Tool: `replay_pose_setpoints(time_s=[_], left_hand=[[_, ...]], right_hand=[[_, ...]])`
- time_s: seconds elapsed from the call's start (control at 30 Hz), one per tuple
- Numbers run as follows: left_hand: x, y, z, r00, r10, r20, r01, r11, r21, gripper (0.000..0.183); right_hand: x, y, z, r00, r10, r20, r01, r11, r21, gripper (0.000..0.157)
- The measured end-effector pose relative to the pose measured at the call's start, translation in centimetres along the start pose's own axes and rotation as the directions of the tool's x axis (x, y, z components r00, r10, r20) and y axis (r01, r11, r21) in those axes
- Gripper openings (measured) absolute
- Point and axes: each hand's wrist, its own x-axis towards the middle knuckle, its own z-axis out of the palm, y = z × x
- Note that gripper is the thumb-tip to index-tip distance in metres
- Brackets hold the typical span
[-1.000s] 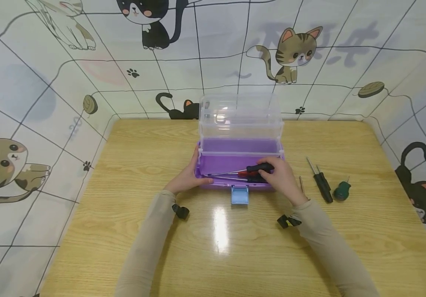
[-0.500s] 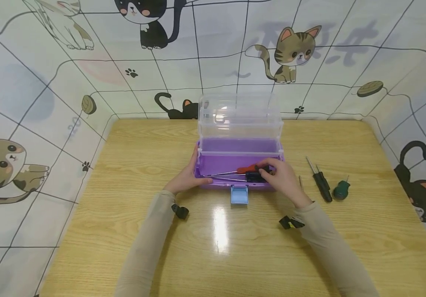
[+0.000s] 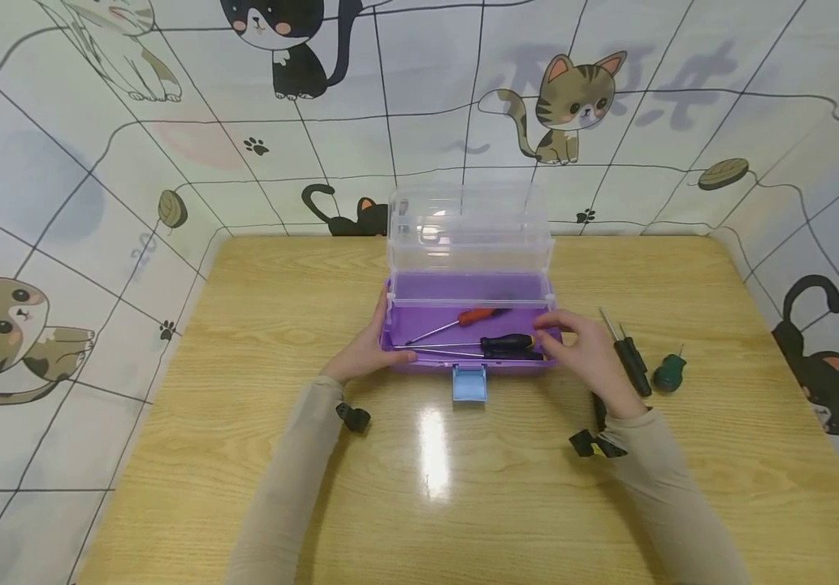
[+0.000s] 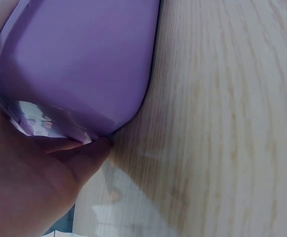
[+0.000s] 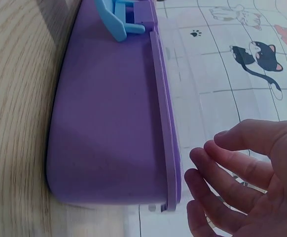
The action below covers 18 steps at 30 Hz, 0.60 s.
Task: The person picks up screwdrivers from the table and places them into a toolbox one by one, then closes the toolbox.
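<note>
A purple toolbox stands with its clear lid raised at the back. Inside it lie a red-handled screwdriver and two black-handled ones; the upper of these is a black screwdriver. My left hand grips the box's left end, thumb at the front rim; in the left wrist view its fingers curl about the purple wall. My right hand is over the box's right end, holding nothing. In the right wrist view its fingers are loosely bent, apart from the purple wall.
Right of the box on the wooden table lie a black-handled screwdriver with another beside it, and a stubby green-handled one. A black handle shows partly under my right wrist. The blue latch hangs forward. Cat-patterned walls surround the table.
My right hand has let go of the black-handled screwdriver and drawn right. The red-handled screwdriver now lies slanted farther back in the box. My left hand keeps its hold.
</note>
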Motion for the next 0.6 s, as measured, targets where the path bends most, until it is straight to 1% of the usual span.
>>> replay_pose_setpoints(time_s=[0.03, 0.17, 0.37, 0.6], left_hand=[[0.0, 0.0, 0.0, 1.000, 0.000, 0.000, 0.000, 1.000, 0.005, 0.119], [0.0, -0.1, 0.0, 1.000, -0.003, -0.004, 0.003, 1.000, 0.014, 0.119], [0.0, -0.1, 0.0, 1.000, -0.014, -0.009, 0.014, 1.000, 0.015, 0.119], [0.0, -0.2, 0.0, 1.000, -0.002, -0.004, 0.002, 1.000, 0.007, 0.118]], right_hand=[[0.0, 0.1, -0.1, 1.000, 0.004, 0.002, -0.004, 1.000, 0.019, 0.014], [-0.1, 0.2, -0.4, 1.000, 0.015, 0.003, -0.015, 0.999, 0.032, 0.014], [-0.4, 0.4, -1.0, 1.000, 0.026, 0.006, -0.026, 0.999, 0.025, 0.015], [-0.8, 0.9, -1.9, 0.997, 0.077, 0.005, -0.077, 0.997, -0.001, 0.019]])
